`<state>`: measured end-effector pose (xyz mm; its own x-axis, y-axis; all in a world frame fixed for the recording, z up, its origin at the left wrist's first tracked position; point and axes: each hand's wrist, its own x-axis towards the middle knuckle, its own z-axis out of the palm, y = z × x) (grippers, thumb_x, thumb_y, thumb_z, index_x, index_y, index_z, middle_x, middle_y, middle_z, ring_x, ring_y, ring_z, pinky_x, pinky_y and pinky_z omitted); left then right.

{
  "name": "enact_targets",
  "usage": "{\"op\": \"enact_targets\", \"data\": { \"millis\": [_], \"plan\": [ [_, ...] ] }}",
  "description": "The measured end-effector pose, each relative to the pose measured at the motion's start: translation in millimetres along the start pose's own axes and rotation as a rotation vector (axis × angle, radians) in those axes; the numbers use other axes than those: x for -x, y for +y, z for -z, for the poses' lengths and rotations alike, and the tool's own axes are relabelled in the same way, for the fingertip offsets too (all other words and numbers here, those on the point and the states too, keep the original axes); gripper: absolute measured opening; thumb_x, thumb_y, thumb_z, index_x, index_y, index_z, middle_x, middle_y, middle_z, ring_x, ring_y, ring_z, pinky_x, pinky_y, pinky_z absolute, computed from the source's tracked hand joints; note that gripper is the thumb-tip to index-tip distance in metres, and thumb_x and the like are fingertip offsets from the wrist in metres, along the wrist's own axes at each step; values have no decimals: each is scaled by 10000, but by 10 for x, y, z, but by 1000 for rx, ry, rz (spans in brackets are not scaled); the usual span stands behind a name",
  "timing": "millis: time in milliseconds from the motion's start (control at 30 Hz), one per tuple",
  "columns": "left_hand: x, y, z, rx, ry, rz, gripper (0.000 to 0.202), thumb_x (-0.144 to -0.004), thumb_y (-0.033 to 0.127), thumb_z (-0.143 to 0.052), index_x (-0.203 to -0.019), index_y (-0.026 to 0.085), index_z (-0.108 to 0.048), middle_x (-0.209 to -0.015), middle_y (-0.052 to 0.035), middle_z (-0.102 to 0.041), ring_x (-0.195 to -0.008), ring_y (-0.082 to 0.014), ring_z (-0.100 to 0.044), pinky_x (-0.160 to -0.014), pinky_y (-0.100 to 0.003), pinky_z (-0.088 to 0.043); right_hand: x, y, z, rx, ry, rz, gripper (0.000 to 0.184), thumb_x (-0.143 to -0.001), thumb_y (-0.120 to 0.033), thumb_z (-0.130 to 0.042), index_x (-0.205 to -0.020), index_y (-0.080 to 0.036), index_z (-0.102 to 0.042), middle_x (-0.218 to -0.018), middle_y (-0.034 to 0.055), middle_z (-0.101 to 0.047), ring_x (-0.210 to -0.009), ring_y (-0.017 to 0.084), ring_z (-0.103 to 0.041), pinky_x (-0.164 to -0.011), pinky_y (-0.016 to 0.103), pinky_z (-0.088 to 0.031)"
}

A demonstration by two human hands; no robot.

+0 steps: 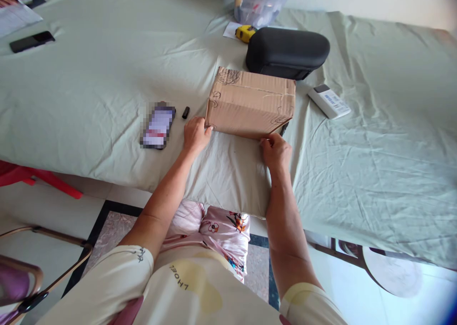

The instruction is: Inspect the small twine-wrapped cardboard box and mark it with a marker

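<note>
The box (pixel 252 101) lies flat on the sheet-covered desk (pixel 107 77), close to its near edge and straight in front of the person. It is shut: the top face shows a closed seam, with pen scribbles at the corners. I see no tape or label on the faces that show.

The left hand (pixel 195 133) sits at the box's near-left corner, thumb and fingertips touching the cardboard. Whether it grips or only rests there cannot be told. The right hand (pixel 275 151) is curled at the box's near-right corner, its fingers pinched on the lower edge.

As I judge it, the box is closed and set square, and both hands have come to it, but it is not lifted or turned: its underside rests on the sheet.

Left of the box lies a phone (pixel 159 125), screen up, and between the two a small black cap (pixel 185 112). Just behind the box sits a black case (pixel 287 53). Farther behind are a yellow tape measure (pixel 245 33) and a clear tub (pixel 259 4) of odds and ends. To the right of the box, apart from it, lies a white device (pixel 329 101). Well off to its far left lies a second phone (pixel 32 41).
</note>
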<state>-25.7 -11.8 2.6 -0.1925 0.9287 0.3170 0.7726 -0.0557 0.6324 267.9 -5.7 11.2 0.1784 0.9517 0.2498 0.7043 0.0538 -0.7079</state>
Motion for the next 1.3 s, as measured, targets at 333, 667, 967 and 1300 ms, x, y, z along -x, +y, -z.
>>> {"op": "enact_targets", "data": {
  "millis": [333, 667, 967, 1300],
  "plan": [
    [63, 17, -187, 65, 98, 16, 539, -902, 624, -777, -1163, 195, -580, -1199, -174, -730, -1284, -388, -686, -1154, -559, -520, 65, -54, -90, -80, 82, 112, 163, -883, -402, -596, -938, -249, -587, -906, 29, -670, -733, 177, -594, -786, 379, -535],
    [200, 319, -328, 121, 189, 104, 936, -699, 847, -826, -1267, 169, -520, -1287, -230, -668, -1414, -475, -591, -1197, -620, -472, 224, -120, -371, -120, 207, 75, 721, -767, -596, -857, -1244, -242, -448, -1177, 93, -513, -1062, 276, -616, -983, 575, -595],
    [232, 532, -338, 98, 206, 165, 1047, -655, 891, -817, -1302, 130, -501, -1322, -282, -655, -1398, -490, -598, -1203, -632, -451, 245, -226, -538, -50, 321, -7, 873, -676, -652, -911, -1263, -264, -393, -1201, 96, -498, -1062, 283, -600, -972, 592, -595],
    [189, 454, -218, -42, 94, 185, 917, -839, 805, -736, -1403, 123, -496, -1467, -307, -633, -1432, -425, -613, -1193, -547, -485, 146, -187, -301, -148, 199, -35, 476, -766, -446, -808, -1092, -246, -524, -1083, 29, -615, -799, 168, -603, -876, 426, -557]
  ]
}}
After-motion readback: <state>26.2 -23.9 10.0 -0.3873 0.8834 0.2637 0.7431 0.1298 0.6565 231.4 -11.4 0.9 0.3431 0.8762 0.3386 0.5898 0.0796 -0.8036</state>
